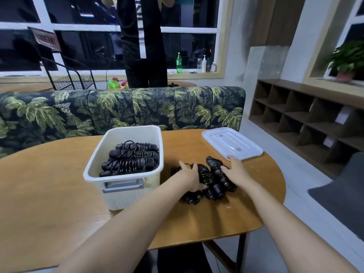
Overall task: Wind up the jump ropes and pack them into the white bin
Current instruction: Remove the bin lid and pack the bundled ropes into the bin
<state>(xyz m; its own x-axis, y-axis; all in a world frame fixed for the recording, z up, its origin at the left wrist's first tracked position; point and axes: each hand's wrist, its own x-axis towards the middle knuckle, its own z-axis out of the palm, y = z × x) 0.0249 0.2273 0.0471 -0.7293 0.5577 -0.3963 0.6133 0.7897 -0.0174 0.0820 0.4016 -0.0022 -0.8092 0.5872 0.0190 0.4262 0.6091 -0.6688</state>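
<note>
Nearest the lens, two bare forearms, reaching forward over the near edge of the wooden tabletop (pixel 59 194). At their ends, the fingers (pixel 194 171) of the left hand (pixel 189 175), curled over and round the leftmost bundle in a small pile of wound jump ropes (pixel 211 184), thumb spread away toward the far side. Opposite them, the right hand (pixel 236 172), fingers bent against the rightmost bundle from the other side, thumb lifted just beside the near edge of a lid; impossible to tell whether closed round that bundle or only pressed to it. Between the two hands, black handles lying side by side, cord wrapped tight round each pair, butt ends pointing toward the camera, all resting on the wood. Just left of the left forearm, a white bin (pixel 94 174), open-topped, grey latch on its near wall, holding packed jump ropes (pixel 130 158) laid crosswise in a close row, handles and coils alike black. Beyond the right hand, the white lid (pixel 232 142), lying flat near the far right edge of the tabletop, apart from the bin. Behind the tabletop, a sofa (pixel 118 109) in a dark palm-leaf print. Behind that, a person in dark clothes (pixel 141 46) standing before a dark window, with a green bottle (pixel 179 63) on the sill and a black wire rack (pixel 72 79) to the left. Off to the right, a brown cubby shelf (pixel 305 119) along the wall and a potted plant (pixel 346 58) in a niche above it.
</note>
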